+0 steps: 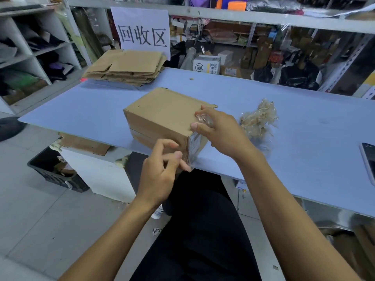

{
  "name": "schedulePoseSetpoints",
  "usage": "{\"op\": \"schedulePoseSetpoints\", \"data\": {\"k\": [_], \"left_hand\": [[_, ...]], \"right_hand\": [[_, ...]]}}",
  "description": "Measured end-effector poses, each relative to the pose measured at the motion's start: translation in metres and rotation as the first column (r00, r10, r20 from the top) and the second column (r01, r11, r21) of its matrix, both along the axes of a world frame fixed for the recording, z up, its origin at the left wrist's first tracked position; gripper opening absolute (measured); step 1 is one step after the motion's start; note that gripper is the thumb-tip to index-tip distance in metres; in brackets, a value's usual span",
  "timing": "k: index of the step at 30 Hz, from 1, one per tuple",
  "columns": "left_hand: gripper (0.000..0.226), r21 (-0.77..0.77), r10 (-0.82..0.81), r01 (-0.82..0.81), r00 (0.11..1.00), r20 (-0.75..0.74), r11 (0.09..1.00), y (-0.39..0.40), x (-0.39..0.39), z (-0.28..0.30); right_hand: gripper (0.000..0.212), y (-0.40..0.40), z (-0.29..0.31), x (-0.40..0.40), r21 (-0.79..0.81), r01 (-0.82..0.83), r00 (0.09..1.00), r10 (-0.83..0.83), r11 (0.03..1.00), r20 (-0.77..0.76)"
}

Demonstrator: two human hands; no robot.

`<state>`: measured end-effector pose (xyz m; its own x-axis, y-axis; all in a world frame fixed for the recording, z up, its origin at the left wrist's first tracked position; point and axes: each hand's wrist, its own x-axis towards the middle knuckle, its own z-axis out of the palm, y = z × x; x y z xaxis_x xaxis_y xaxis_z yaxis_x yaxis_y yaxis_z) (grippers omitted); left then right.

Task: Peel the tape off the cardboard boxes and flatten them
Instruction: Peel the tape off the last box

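Progress: mid-task, judging by the layout; several boxes done, one in work.
Done pile: stack of flattened boxes (pixel 125 67) at the far left of the bench (pixel 284 122), below the paper sign (pixel 142 29).
Tape waste: wad of peeled tape (pixel 258 118) on the bench just right of the current box, apart from it.
Current box: cardboard box (pixel 162 116) not yet collapsed, sitting at the near edge of the bench, one corner overhanging toward the person.
Tape on box: clear tape strip (pixel 193 147) partly lifted along the near corner and end face; a band still looks stuck along the lower front face.
Right hand: right hand (pixel 221 132) on the top near corner, fingers curled, pinching crumpled clear tape.
Left hand: left hand (pixel 162 167) at the lower near corner, thumb and fingers pinched at the tape's lower end; exact grip is hard to tell.
Left to do: finish peeling this box, then flatten and stack it.
Other boxes: cardboard under the bench edge and a black crate (pixel 54 171) on the floor; can't tell if they're queued.
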<state>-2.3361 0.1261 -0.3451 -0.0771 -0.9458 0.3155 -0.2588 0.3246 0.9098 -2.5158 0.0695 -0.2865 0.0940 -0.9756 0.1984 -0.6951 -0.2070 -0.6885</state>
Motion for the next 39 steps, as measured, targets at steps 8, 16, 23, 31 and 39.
{"op": "schedulePoseSetpoints", "data": {"k": [8,16,23,31,39], "left_hand": [[0.035,0.405,0.220,-0.204,0.975,0.007,0.891,-0.015,-0.004,0.007],[0.027,0.600,0.283,0.041,0.854,-0.436,0.799,-0.019,-0.018,0.013],[0.013,0.740,0.437,0.040,0.785,-0.438,0.671,-0.022,-0.028,0.019],[0.042,-0.127,0.448,-0.433,0.885,0.129,0.892,0.000,-0.019,-0.009],[0.032,-0.563,0.570,-0.321,0.745,0.346,0.762,-0.002,-0.023,-0.036]], "right_hand": [[0.044,0.008,0.012,0.015,0.053,0.038,0.991,-0.031,0.998,-0.130],[0.067,0.014,0.010,0.034,0.038,0.061,0.944,-0.045,0.997,-0.327],[0.071,0.007,0.016,0.029,0.012,0.065,0.944,-0.057,0.998,-0.324],[0.064,0.002,0.024,0.015,-0.007,0.066,0.973,-0.066,0.998,-0.221],[0.058,-0.001,0.007,0.000,0.015,-0.013,0.994,0.014,1.000,-0.107]]}}
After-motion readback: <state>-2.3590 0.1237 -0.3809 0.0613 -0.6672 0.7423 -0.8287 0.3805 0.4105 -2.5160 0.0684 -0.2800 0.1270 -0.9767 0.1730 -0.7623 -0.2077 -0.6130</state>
